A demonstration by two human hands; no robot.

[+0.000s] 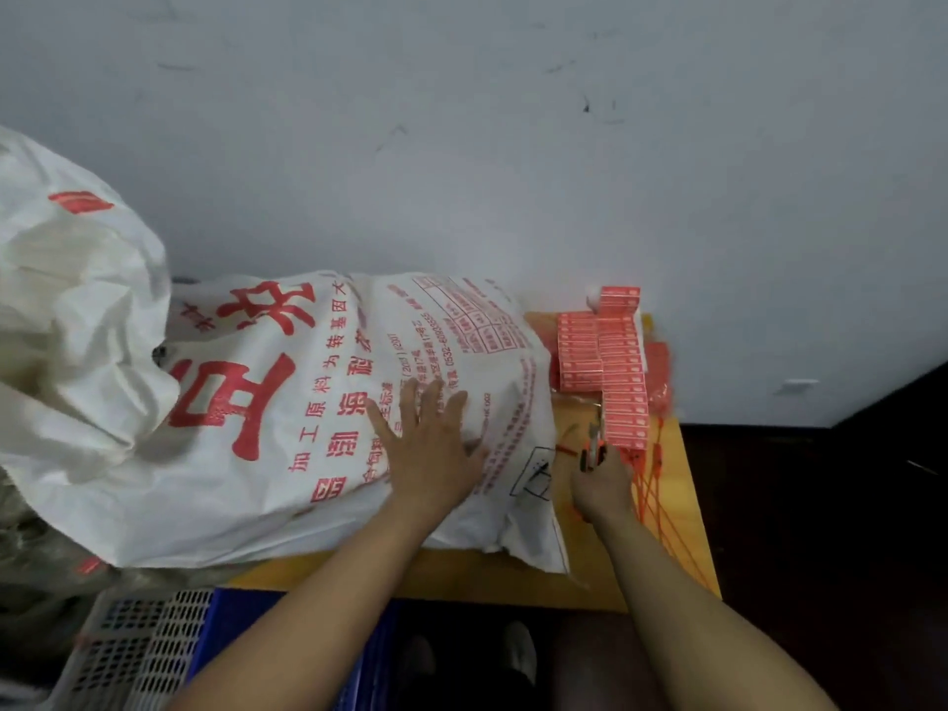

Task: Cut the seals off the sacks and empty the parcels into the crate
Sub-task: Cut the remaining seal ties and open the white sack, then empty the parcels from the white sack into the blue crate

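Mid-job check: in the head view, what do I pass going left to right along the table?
From the left: crumpled white sack → printed sack → left hand flat on it → right hand gripping the cutter → loose red seals.

Dim, flat indoor light, source not seen; wall point(513, 120) reads cool grey. Floor point(821, 531) far right nearly black. Soft shadow under sack point(308, 402) along its near edge. All soft w/ compression smear; tags point(615, 361) & cutter point(592, 451) in right hand point(603, 484) blurred. 2nd sack point(77, 300) at left smeared most. Wide-angle bends table point(461, 577) edge at right.
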